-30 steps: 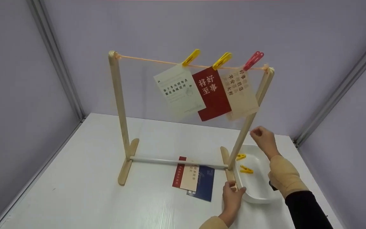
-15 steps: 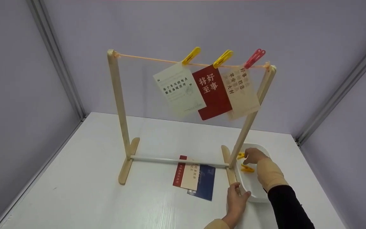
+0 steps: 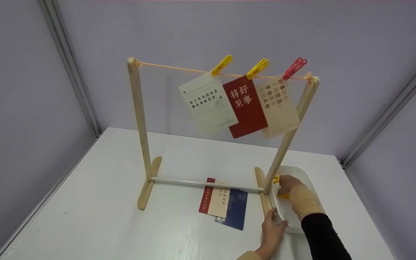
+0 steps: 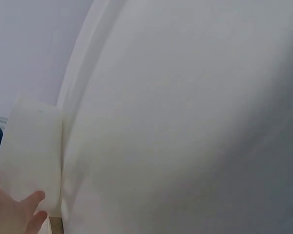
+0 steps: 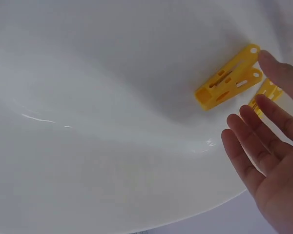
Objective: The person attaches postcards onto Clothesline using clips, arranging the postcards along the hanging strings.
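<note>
In the head view my right hand (image 3: 289, 184) reaches into a white tray (image 3: 290, 213) at the right. The right wrist view shows its fingers spread, with the thumb at the handle end of a yellow clothespin (image 5: 224, 82) and fingers on the other side. Another yellow clothespin (image 5: 267, 95) lies partly hidden behind the fingertips. My left hand (image 3: 273, 233) is at the tray's near left corner, beside the stand's wooden foot (image 3: 265, 204). Its fingertips touch the tray's outer wall (image 4: 31, 146) in the left wrist view.
A wooden stand (image 3: 139, 119) carries an orange string (image 3: 173, 67). From it hang a pale card (image 3: 208, 104), a red card (image 3: 246, 115) and a beige card (image 3: 278, 108), pinned by yellow and pink clothespins (image 3: 294, 68). Several overlapping cards (image 3: 237, 209) lie beneath the stand's white bar (image 3: 182, 182).
My right hand has come down from above the tray to the yellow clothespins inside it. My left hand has shifted slightly right and nearer along the tray's edge. The hanging cards stay pinned.
</note>
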{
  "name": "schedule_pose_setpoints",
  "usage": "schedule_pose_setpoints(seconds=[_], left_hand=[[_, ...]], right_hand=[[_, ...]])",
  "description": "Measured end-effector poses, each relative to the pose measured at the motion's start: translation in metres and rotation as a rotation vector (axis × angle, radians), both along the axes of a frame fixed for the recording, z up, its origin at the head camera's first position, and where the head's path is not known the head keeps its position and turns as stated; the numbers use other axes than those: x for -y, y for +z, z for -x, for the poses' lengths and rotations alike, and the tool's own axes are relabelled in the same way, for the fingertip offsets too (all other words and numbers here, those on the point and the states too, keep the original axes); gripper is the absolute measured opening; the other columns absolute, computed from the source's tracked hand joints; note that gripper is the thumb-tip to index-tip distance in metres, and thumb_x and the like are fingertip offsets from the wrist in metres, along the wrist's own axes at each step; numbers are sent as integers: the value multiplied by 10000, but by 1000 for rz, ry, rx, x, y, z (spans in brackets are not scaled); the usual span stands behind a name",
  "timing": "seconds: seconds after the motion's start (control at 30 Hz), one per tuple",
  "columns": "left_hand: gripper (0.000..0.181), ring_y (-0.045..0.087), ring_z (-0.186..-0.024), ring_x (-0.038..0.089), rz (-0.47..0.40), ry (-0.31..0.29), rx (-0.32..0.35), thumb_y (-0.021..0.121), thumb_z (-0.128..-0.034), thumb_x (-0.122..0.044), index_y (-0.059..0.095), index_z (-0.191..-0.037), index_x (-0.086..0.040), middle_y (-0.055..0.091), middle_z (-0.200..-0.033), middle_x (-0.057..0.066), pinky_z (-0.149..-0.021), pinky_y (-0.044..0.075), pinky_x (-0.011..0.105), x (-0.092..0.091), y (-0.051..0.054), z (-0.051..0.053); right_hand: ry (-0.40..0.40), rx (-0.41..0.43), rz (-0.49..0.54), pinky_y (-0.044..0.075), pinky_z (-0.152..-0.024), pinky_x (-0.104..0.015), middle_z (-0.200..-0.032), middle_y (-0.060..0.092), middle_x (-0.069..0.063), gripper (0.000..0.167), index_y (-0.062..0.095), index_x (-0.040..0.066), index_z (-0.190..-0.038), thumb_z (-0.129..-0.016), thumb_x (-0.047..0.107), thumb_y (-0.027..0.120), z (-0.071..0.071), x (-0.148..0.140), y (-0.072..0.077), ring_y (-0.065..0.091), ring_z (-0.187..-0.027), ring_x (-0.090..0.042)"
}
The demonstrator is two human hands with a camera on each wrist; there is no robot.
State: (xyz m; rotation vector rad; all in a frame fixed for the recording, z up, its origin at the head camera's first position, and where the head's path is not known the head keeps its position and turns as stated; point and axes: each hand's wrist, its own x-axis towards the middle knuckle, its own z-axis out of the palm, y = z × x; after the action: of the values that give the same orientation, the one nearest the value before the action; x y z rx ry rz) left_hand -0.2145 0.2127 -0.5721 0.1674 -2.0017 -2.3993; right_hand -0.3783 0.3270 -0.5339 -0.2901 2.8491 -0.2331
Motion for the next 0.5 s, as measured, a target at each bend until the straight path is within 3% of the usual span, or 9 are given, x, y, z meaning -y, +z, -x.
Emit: schedule_pose_setpoints(seconds=[0.17, 0.33, 0.5], left_hand=[[454, 456, -1146, 405, -3, 0, 0, 650, -735, 37, 526, -1172, 42, 525, -1196, 237, -939, 379, 471, -1, 1, 0], [460, 428, -1167, 426, -9, -6, 4, 637, -742, 47, 510, -1184, 58, 496, -1224, 267, -952, 362, 479, -1, 1, 0], [463, 431, -1168, 419, -3, 3, -4, 641, -735, 52, 513, -1179, 60, 503, -1220, 267, -958, 355, 477, -1, 0, 1]], right_hand=[[-5, 31, 59, 453, -786, -427, -923, 622, -99, 371, 630, 2, -958, -643, 101, 800, 1, -3, -11, 549, -813, -259], [-28, 2, 79, 444, -809, -446, -966, 619, -125, 385, 641, 6, -975, -626, 48, 799, 1, -3, -16, 557, -854, -279], [-37, -26, 102, 459, -721, -418, -902, 624, -96, 278, 635, 16, -922, -676, 53, 759, 0, -4, -18, 534, -750, -234]])
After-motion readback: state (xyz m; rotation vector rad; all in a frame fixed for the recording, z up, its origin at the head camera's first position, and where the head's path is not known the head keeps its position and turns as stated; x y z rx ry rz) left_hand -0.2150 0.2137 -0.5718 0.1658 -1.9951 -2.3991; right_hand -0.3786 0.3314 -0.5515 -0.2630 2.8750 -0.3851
